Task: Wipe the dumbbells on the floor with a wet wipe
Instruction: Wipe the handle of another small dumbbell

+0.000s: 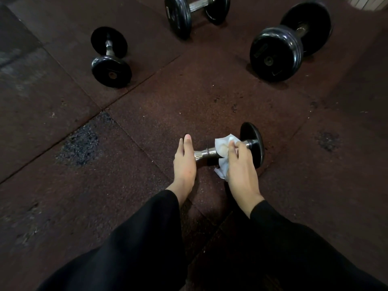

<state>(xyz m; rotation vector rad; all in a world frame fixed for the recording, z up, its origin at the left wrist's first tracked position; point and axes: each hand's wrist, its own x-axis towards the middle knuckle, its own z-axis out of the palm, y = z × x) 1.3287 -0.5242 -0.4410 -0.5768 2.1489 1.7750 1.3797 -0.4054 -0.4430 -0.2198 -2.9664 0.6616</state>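
right hand (pixel 241 164) pinches wet wipe (pixel 223 153) round dumbbell (pixel 251 143) handle — left hand (pixel 184 162), fingers straight, hides its near plate.

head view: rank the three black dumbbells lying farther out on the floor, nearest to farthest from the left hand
1. Small black dumbbell with chrome handle, up and to the left of the left hand.
2. Large thick-plated black dumbbell, upper right.
3. Wide flat-plated black dumbbell, top centre, partly cut off by the frame edge.
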